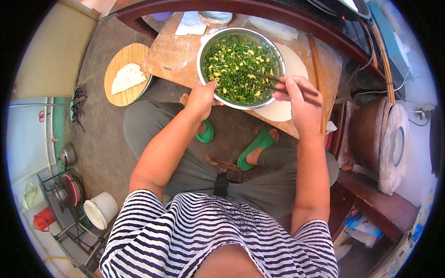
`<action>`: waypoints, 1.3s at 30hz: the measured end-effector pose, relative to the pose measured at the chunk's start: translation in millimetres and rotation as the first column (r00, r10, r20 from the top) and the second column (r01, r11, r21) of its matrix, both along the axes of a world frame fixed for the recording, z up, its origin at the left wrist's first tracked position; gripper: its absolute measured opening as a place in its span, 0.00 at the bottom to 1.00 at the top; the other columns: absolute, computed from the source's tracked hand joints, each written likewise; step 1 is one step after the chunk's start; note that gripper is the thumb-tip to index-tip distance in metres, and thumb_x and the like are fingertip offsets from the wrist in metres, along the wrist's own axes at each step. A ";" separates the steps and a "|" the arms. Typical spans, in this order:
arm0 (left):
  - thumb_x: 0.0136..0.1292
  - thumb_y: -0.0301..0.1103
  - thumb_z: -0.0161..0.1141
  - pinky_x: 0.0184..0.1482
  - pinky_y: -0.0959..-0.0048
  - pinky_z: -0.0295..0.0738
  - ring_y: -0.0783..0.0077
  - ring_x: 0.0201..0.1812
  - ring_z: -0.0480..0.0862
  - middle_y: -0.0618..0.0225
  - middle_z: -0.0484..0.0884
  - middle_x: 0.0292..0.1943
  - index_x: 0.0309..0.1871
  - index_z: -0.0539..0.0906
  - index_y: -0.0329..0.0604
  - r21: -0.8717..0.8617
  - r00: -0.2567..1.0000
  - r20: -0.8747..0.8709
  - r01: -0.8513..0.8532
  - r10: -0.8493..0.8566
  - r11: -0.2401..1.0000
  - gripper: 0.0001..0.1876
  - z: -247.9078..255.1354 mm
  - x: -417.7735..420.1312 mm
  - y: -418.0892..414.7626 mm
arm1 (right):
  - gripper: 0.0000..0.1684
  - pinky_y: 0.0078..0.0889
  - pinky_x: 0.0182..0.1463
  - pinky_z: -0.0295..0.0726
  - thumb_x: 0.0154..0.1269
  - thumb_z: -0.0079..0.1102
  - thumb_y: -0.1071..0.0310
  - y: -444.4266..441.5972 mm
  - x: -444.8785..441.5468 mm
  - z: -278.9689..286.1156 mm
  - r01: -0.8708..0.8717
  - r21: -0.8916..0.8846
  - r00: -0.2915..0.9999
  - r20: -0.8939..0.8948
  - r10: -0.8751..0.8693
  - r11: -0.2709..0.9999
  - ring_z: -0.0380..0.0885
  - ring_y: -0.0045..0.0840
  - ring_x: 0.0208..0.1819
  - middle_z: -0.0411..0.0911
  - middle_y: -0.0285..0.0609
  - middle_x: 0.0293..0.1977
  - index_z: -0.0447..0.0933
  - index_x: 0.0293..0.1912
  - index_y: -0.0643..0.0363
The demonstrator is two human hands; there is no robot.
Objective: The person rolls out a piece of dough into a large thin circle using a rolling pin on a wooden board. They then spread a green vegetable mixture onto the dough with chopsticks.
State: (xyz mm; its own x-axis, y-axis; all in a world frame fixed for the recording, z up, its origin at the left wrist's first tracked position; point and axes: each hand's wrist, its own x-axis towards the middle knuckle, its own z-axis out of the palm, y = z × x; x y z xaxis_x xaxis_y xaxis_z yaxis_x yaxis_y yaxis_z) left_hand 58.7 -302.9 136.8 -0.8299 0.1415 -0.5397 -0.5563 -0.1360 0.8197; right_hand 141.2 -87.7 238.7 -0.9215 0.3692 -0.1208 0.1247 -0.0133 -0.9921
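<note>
A steel mixing bowl (199,69) holds chopped green leaves with yellow egg-like bits (236,66). My left hand (205,97) grips its near left rim, the thumb on the edge. In my right hand (300,100) is a pair of dark chopsticks (309,95), their tips in the greens. Under the bowl's right side a thin round sheet of dough (295,62) lies on the wooden board (174,59). A long wooden rolling pin (317,73) rests on the board, right of the dough and partly behind my right hand.
A folded, speckled flatbread (128,78) lies on a round slatted tray (116,57) left of the board. At the board's far edge are a white paper (191,24), a floury bowl (215,17) and a plastic bag (274,27). A large brown vat (365,135) stands at right.
</note>
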 end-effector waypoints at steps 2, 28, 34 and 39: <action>0.72 0.32 0.50 0.27 0.69 0.81 0.66 0.26 0.83 0.57 0.84 0.35 0.54 0.74 0.32 0.001 0.999 0.028 -0.036 0.036 0.999 0.14 1.4 -0.5 2.3 | 0.09 0.26 0.41 0.86 0.72 0.58 0.73 5.4 11.6 -9.1 -0.139 0.000 0.988 -0.065 0.138 0.990 0.84 0.24 0.38 0.84 0.44 0.39 0.82 0.46 0.69; 0.72 0.31 0.50 0.22 0.70 0.81 0.66 0.24 0.83 0.56 0.83 0.35 0.59 0.70 0.33 0.046 1.000 -0.009 -0.004 0.005 0.999 0.17 -5.4 -6.2 -5.1 | 0.09 0.24 0.42 0.83 0.69 0.57 0.80 -3.4 43.3 0.3 -0.350 0.242 0.905 -0.162 0.393 0.905 0.84 0.25 0.38 0.82 0.45 0.39 0.82 0.47 0.70; 0.72 0.30 0.50 0.23 0.70 0.81 0.67 0.22 0.82 0.56 0.83 0.32 0.58 0.70 0.33 0.026 0.999 -0.010 0.044 -0.044 0.999 0.16 -8.6 -9.7 -11.2 | 0.08 0.23 0.43 0.83 0.69 0.56 0.81 33.1 41.9 -20.7 -0.228 0.353 0.949 -0.130 0.288 0.908 0.85 0.25 0.38 0.83 0.48 0.40 0.82 0.43 0.71; 0.70 0.30 0.51 0.27 0.68 0.79 0.66 0.25 0.82 0.58 0.82 0.32 0.54 0.73 0.31 -0.003 0.997 -0.037 0.072 -0.072 0.997 0.14 1.6 -8.6 -14.9 | 0.07 0.23 0.44 0.84 0.69 0.58 0.81 43.8 14.7 0.7 -0.122 0.375 0.959 -0.193 0.206 0.919 0.86 0.25 0.39 0.84 0.47 0.41 0.82 0.44 0.70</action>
